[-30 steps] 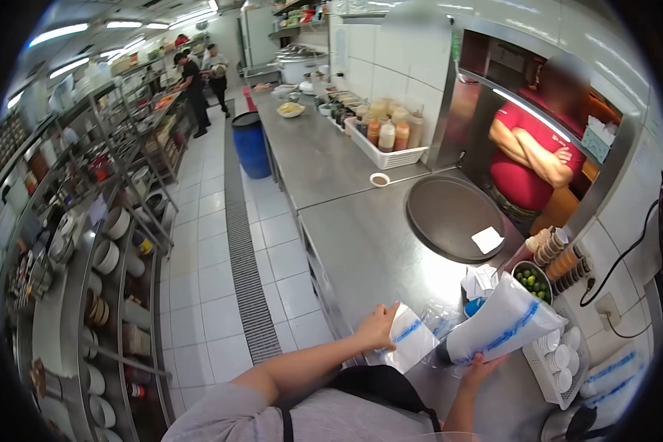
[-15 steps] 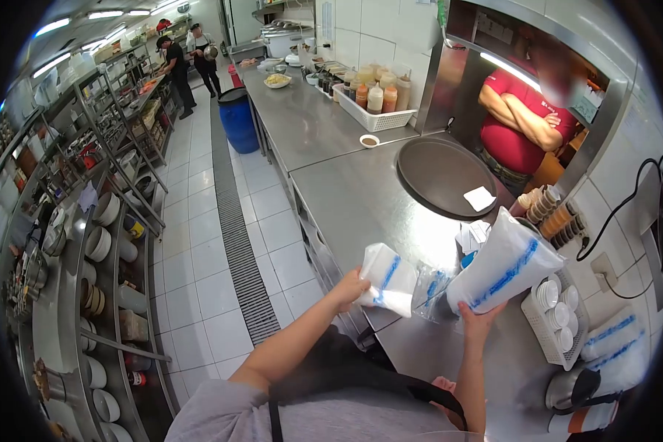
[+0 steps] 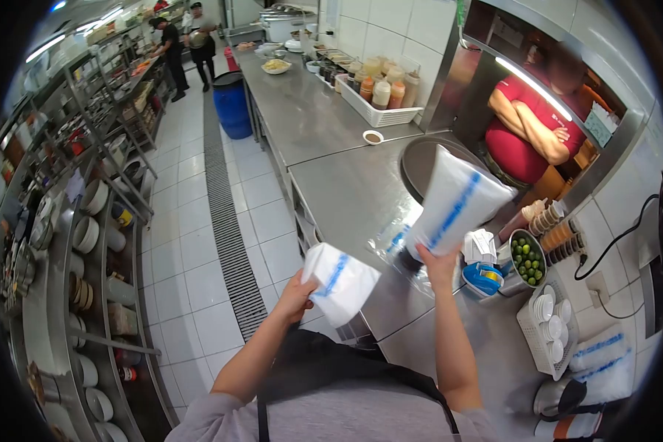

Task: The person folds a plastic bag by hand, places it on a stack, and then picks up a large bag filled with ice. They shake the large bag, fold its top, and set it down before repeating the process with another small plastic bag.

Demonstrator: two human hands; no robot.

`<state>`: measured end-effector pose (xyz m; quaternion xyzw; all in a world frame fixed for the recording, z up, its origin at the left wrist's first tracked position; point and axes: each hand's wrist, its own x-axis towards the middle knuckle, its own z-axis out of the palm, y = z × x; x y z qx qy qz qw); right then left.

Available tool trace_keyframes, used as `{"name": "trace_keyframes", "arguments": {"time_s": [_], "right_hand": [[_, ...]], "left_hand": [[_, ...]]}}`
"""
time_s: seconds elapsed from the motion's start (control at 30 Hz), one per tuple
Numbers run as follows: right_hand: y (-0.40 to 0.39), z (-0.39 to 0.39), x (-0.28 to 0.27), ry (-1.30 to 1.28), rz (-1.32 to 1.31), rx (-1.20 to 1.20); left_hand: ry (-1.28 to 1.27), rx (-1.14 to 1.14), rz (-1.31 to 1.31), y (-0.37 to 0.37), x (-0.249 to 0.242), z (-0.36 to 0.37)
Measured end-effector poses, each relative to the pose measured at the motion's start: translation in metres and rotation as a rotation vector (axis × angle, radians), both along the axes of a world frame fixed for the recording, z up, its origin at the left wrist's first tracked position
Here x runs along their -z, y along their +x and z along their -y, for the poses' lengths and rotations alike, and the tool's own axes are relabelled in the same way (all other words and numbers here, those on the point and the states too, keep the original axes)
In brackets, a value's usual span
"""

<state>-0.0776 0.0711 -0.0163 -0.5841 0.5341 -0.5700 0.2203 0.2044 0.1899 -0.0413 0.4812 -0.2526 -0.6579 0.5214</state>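
Observation:
My left hand (image 3: 295, 298) is closed on a folded white plastic bag (image 3: 340, 283) with blue print, over the counter's front edge. My right hand (image 3: 440, 267) grips a larger bundle of white plastic bags (image 3: 460, 202), also printed in blue, tilted above the counter. This bundle hides part of the round brown tray (image 3: 418, 166). Crumpled clear plastic (image 3: 384, 247) with blue marks shows beside and below it, along with a dark object I cannot make out. Just right of my right hand are a blue tape dispenser (image 3: 482, 278) and a stack of white paper slips (image 3: 479, 247).
A metal container of limes (image 3: 527, 258) and a white basket of small dishes (image 3: 549, 331) stand at right. Sauce bottles fill a white basket (image 3: 390, 114) farther back. A person in red (image 3: 527, 121) stands behind the pass window. Shelves (image 3: 99, 309) line the left.
Both hands have moved left with their bags, the left one also toward my body and the right one farther away. The limes and tape dispenser have come into fuller view.

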Motion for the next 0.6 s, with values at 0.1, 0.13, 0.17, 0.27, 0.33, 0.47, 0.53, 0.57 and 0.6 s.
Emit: {"name": "trace_keyframes", "arguments": {"time_s": [0.1,0.13,0.17,0.27,0.33,0.47,0.53,0.57,0.6], "right_hand": [[0.041,0.043,-0.007,-0.104,-0.022,-0.018],[0.049,0.057,-0.005,-0.101,-0.036,-0.010],[0.058,0.073,-0.002,-0.095,-0.050,-0.004],[0.083,0.106,-0.006,-0.013,-0.018,0.038],[0.095,0.123,-0.002,-0.011,0.020,0.017],[0.098,0.134,-0.006,0.032,0.131,-0.088],[0.100,0.133,-0.005,0.053,0.194,-0.066],[0.100,0.131,-0.003,0.088,0.275,-0.124],[0.099,0.126,-0.001,0.118,0.357,-0.173]], "left_hand": [[0.003,-0.007,-0.006,0.022,0.011,0.021],[0.008,-0.023,0.001,0.028,0.015,0.024],[0.029,-0.010,-0.005,0.036,0.014,0.031],[-0.024,-0.170,0.092,0.064,-0.002,0.066],[-0.096,-0.213,0.115,0.084,-0.017,0.089],[-0.190,-0.221,0.093,0.105,-0.031,0.128],[-0.205,-0.153,0.108,0.113,-0.034,0.145],[-0.217,-0.096,0.117,0.113,-0.033,0.152],[-0.216,-0.040,0.119,0.114,-0.030,0.158]]}}
